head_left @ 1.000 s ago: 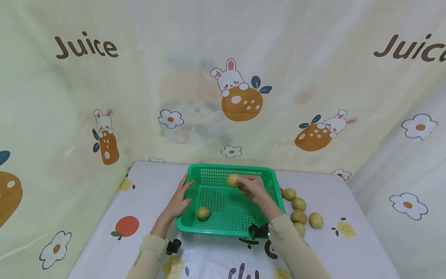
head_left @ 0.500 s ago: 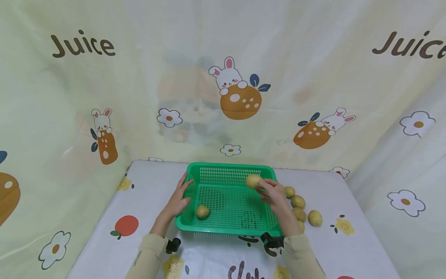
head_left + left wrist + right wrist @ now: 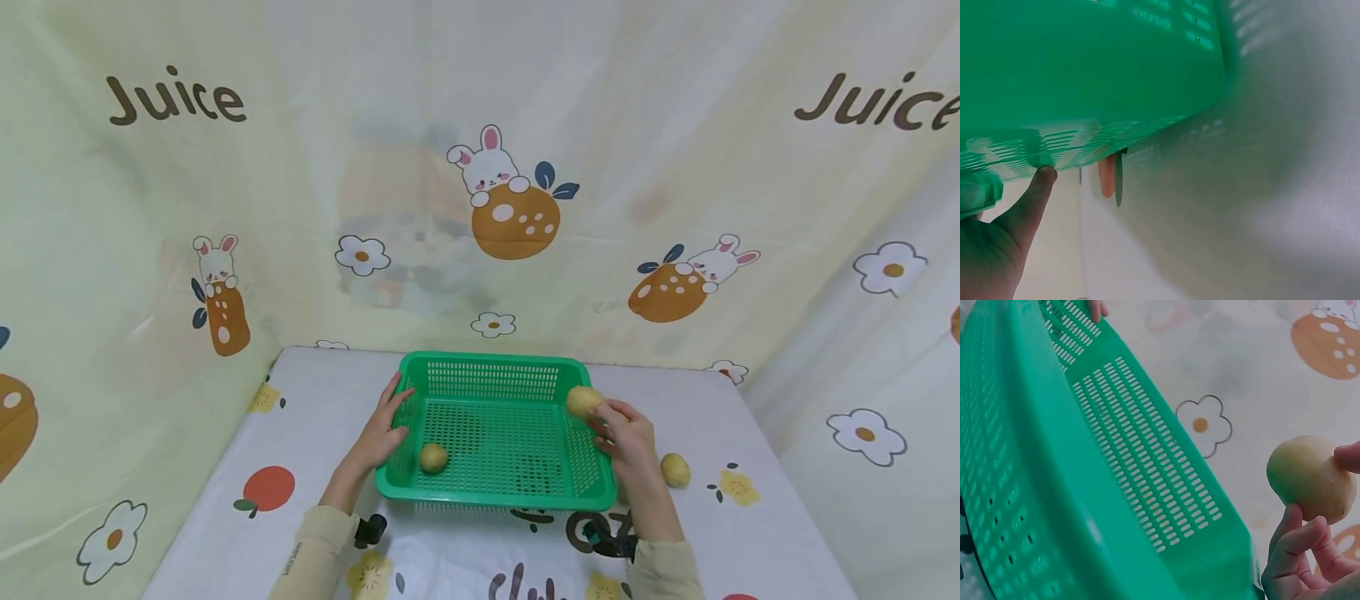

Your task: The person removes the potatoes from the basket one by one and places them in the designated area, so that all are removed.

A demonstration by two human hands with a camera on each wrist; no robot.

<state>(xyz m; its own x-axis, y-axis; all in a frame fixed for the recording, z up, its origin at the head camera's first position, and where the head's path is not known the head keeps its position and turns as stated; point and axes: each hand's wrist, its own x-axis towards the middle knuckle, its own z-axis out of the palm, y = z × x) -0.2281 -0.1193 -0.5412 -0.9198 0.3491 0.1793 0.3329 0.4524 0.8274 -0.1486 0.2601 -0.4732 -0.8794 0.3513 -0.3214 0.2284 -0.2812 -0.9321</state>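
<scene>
In the head view, the left hand [image 3: 381, 433] rests on the left rim of a green plastic basket [image 3: 495, 500], its fingers fairly straight. The left wrist view shows a straight digit of that hand [image 3: 997, 250] touching the basket's wall. Above the basket's right rim, the right hand [image 3: 628, 433] pinches a potato [image 3: 583, 402] between thumb and fingers. The right wrist view shows this held potato [image 3: 1310, 478] apart from the basket wall. Another potato [image 3: 432, 457] lies inside the basket, near its front left corner.
On the table to the right, a loose potato [image 3: 675, 470] lies beyond the right wrist. The right hand and forearm cover the spot where several more potatoes lay. A printed cloth [image 3: 330, 387] covers the table, and a patterned curtain [image 3: 420, 292] hangs behind it.
The right hand has carried its potato rightward from over the basket's middle to its right rim, now covering the row of potatoes outside. The left hand stays on the rim.
</scene>
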